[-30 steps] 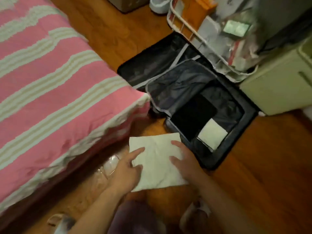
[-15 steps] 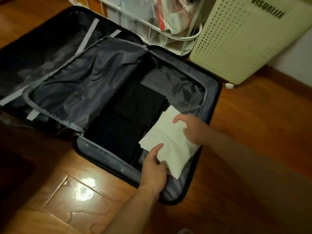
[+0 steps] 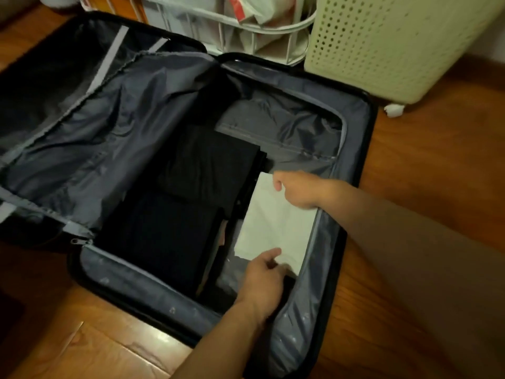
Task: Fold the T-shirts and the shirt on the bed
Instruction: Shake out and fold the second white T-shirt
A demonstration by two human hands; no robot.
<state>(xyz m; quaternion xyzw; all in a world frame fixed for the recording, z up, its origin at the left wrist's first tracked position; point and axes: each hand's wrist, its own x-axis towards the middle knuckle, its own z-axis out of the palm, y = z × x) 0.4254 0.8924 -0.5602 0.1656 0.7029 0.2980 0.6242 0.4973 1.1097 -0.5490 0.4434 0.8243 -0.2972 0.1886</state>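
A wooden floor (image 3: 410,187) carries an open black suitcase (image 3: 366,149), its two halves lying flat side by side. The left half is covered by a loose grey lining flap (image 3: 103,127); the right half is open, with grey lining round its walls. Behind the suitcase's far edge stands a white wire rack (image 3: 246,31) stuffed with bags, and just right of it a pale perforated hamper (image 3: 396,50) on small wheels.

In the right half, dark folded clothes (image 3: 169,236) fill the left and middle part, one stack nearer and another (image 3: 213,165) farther. Along the right wall of that half lies a folded white T-shirt (image 3: 273,222), touching the dark clothes on its left side and the lining on its right.

The right hand (image 3: 297,190) is at the T-shirt's far end, fingers curled over its corner and gripping it. The left hand (image 3: 262,277) is at the T-shirt's near end, close to the suitcase's near right corner; its fingers are bent onto the cloth's edge, thumb on top, pinching it.
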